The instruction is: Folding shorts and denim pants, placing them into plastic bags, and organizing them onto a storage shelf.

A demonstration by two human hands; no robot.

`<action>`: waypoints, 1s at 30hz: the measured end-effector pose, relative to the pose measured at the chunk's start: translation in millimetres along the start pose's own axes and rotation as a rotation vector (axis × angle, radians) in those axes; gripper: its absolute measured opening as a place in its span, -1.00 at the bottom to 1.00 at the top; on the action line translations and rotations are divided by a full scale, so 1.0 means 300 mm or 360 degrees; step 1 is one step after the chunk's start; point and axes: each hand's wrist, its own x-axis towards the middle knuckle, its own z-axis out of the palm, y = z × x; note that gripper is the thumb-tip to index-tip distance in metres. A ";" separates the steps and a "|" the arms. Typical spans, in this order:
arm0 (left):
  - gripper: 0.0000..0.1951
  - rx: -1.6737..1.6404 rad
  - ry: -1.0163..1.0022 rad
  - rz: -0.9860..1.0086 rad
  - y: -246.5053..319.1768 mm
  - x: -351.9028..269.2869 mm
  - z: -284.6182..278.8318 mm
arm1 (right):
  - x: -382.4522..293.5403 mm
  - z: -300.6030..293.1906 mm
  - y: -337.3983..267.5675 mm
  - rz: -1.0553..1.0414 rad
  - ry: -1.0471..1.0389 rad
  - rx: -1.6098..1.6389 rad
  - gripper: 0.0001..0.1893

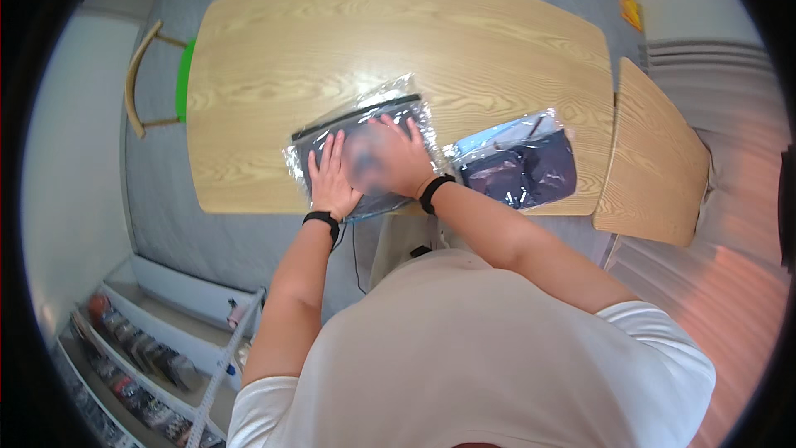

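Note:
Close to the table's near edge lies a clear plastic bag (354, 129) with a dark, flat item inside, perhaps folded fabric. A black strip (356, 117) runs along its far side, and the crinkled film extends past it. Palm down, my left hand (331, 179) rests on the left half of the bag with its fingers apart. My right hand (407, 158) presses on the right half, fingers spread. A blurred patch between the hands hides part of the bag. To the right lies another clear bag (550, 168), holding navy and light blue items.
The wooden table (398, 25) has curved sides. A separate wooden top (659, 155) adjoins its right end. Left of it stands a chair with a green seat (185, 81). A rack (168, 330) with several packed items is at lower left. Curtains (740, 168) hang on the right.

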 end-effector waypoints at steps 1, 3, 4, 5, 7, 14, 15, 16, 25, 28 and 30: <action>-0.21 -0.0001 0.0023 0.0011 0.006 0.001 -0.012 | 0.003 -0.017 -0.006 0.0049 -0.0079 0.0048 -0.36; -0.22 0.0033 -0.0049 -0.0009 0.012 0.006 -0.034 | 0.022 -0.069 -0.005 0.0098 -0.0203 0.0277 -0.34; -0.23 0.0020 -0.0049 0.0001 0.014 0.007 -0.044 | 0.026 -0.104 -0.003 0.0167 -0.0312 0.0351 -0.30; -0.23 0.0033 -0.0062 -0.0013 0.014 0.005 -0.052 | 0.006 -0.144 -0.011 0.0097 -0.0179 0.0379 -0.37; -0.22 -0.0016 -0.0055 -0.0049 0.014 0.003 -0.058 | -0.041 -0.239 -0.008 0.0077 -0.0048 0.0291 -0.49; -0.32 0.0201 0.0185 -0.0092 0.040 -0.003 -0.074 | -0.481 -0.614 0.316 0.0438 0.0397 0.0204 -0.59; -0.31 0.0347 0.0138 -0.0140 0.059 -0.009 -0.086 | -0.540 -0.638 0.397 0.0549 0.0428 0.0116 -0.57; -0.31 0.0430 0.0116 -0.0190 0.085 -0.016 -0.102 | -0.595 -0.645 0.469 0.0736 0.0492 0.0221 -0.52; -0.63 -0.0872 -0.0165 0.0030 0.605 -0.225 0.061 | -0.771 -0.568 0.847 0.1419 0.0126 0.0705 0.10; -0.43 -0.1097 -0.0077 -0.0428 0.708 -0.171 0.288 | -0.741 -0.535 0.895 0.1347 0.0084 0.0919 0.10; -0.38 -0.1408 -0.0040 -0.0764 0.739 -0.124 0.404 | -0.726 -0.525 0.917 0.1360 -0.0031 0.1038 0.08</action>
